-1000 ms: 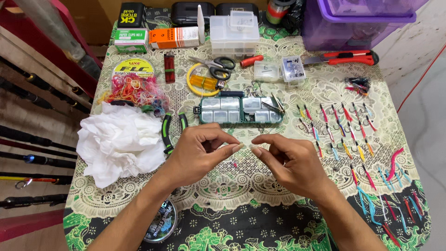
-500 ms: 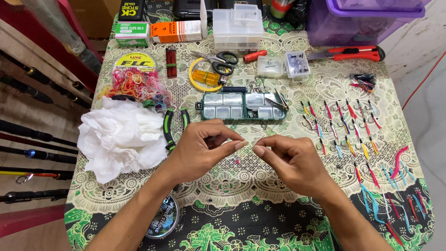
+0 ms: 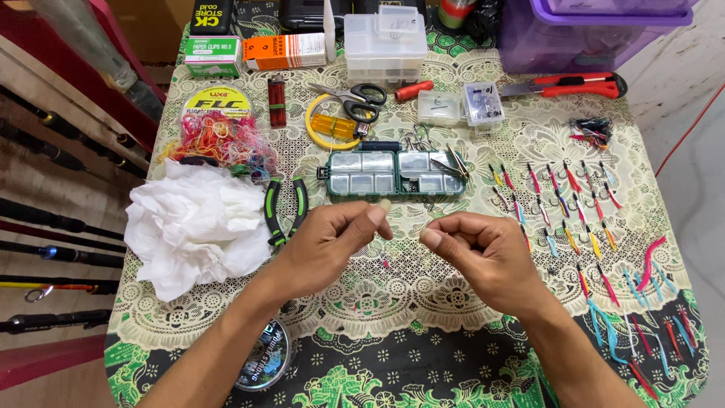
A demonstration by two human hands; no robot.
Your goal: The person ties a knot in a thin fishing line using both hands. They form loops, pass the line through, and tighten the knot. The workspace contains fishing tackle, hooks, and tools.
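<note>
both hands are held low over a table (image 3: 453, 302) covered with a patterned lace cloth, close together but not touching. the left hand (image 3: 332, 245) is curled, its thumb pressed against the fingertips (image 3: 381, 215) in a pinch; the right hand (image 3: 483, 253) is likewise curled with thumb and forefinger pinched. what is pinched is too fine to be made out, and whether a thread runs between the two hands cannot be told. just beyond the fingertips a green compartment box (image 3: 393, 175) is laid flat, with small hooks and tweezers resting at its right end. just left of the left hand a pair of green-handled pliers (image 3: 285, 208) is seen, and further left a crumpled white tissue (image 3: 198, 227) is heaped, with a tangle of coloured rubber bands (image 3: 223, 140) behind it. to the right of the right hand, rows of small hooks dressed in coloured tubing (image 3: 559, 204) are spread out over the cloth. farther back, scissors (image 3: 355, 98) are laid across a yellow spool, a clear plastic box (image 3: 385, 41) is set behind them, a red utility knife (image 3: 578, 85) is placed at the right, and a purple tub (image 3: 596, 30) is stood at the far corner. near the left forearm, at the table's near edge, a line spool (image 3: 264, 363) is partly covered.
</note>
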